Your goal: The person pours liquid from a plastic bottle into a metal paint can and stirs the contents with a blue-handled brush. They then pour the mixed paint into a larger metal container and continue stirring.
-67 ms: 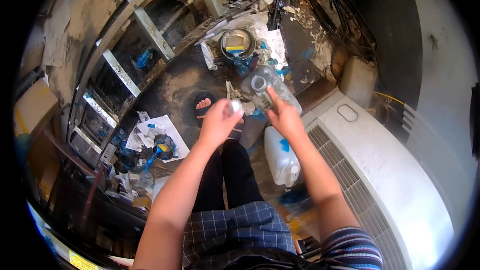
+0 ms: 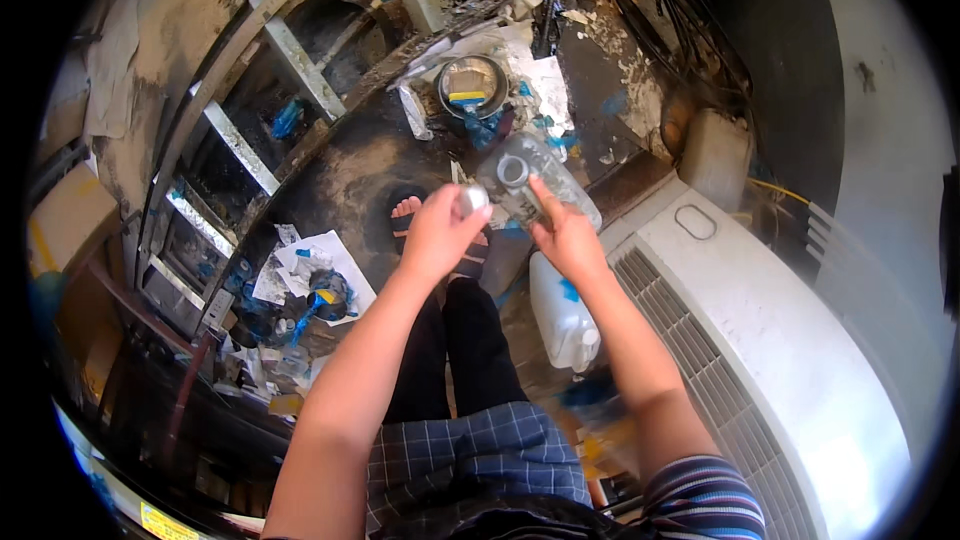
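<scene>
In my left hand (image 2: 440,232) a round silvery-white cap (image 2: 474,200) is pinched between the fingers, a little apart from the bottle. My right hand (image 2: 567,236) grips a clear plastic bottle (image 2: 565,180), the index finger lying along its shoulder close to the uncapped round neck. The bottle is tilted, its neck turned up and toward the left hand. Its contents cannot be made out. Below the right hand a white plastic jug (image 2: 560,305) with blue tape stands on the floor, its own cap on.
A round metal tin (image 2: 473,86) with a yellow-edged brush sits on paper at the far side. A metal frame (image 2: 305,70) runs along the left. Paper with a blue-stained container (image 2: 328,292) lies at left. A white slatted appliance housing (image 2: 760,340) fills the right.
My left hand has risen slightly with the cap, which shows more of its rounded face. The bottle in my right hand has shifted a touch to the left.
</scene>
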`<state>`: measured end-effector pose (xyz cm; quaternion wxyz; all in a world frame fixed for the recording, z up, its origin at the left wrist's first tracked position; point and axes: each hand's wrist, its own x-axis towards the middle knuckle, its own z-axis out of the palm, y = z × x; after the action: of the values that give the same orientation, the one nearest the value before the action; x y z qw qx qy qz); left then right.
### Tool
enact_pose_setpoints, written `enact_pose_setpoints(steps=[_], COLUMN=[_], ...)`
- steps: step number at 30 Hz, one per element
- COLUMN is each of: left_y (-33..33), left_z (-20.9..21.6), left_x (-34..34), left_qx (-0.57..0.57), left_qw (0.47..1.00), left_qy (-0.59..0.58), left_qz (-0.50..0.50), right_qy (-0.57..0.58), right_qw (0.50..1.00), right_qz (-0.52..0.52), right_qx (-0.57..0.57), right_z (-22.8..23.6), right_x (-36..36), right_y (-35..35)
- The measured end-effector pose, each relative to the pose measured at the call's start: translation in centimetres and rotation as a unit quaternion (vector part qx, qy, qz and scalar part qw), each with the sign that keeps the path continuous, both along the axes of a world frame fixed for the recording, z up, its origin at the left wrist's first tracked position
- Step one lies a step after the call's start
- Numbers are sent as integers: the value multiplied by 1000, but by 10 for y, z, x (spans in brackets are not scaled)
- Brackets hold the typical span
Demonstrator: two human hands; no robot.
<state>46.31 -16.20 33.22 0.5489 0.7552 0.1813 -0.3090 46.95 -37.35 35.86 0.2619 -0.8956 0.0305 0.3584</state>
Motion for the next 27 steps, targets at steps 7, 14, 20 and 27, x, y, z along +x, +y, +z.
enact_pose_setpoints(steps=[7,14,20,27], left_y=[-11,-8,-14,-11], left_z=[10,29,27,26], left_x=[30,25,6,-29], left_qx=[105,150,144,195], left_qw=[966,892,911,821], left_qy=[-70,-62,60,-153], left_qz=[-226,-423,-383,-513], right_qy=[17,17,46,51], right_qw=[999,997,996,995], right_qz=[26,39,16,17], right_qx=[35,62,71,78], right_z=[22,25,37,36], right_x=[-23,-58,-77,-95], right_y=[1,5,0,4])
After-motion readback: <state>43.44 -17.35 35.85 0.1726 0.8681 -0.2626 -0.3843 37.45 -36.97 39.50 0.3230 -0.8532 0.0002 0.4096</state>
